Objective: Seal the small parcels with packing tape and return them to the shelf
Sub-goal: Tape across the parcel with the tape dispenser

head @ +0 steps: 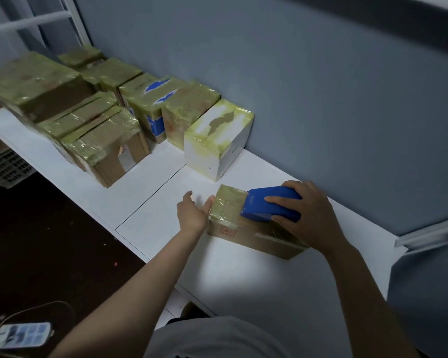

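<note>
Near right on tabletop (pixel 230 280): parcel (pixel 243 233). Left hand (pixel 193 214) open, fingers braced against parcel's left end. Right hand (pixel 308 215) grips dispenser (pixel 267 202) on top.

Risks:
- brace slips, parcel skids
- dispenser tilts, tape wrinkles or runs crooked
- blade nears left fingers

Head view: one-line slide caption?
Right hand holds blue tape dispenser on cardboard parcel on white shelf; left hand touches its end.

White shelf (pixel 153 202) w/ taped parcels (pixel 186 109) by wall, brown parcel (pixel 243 235) nearer.
</note>
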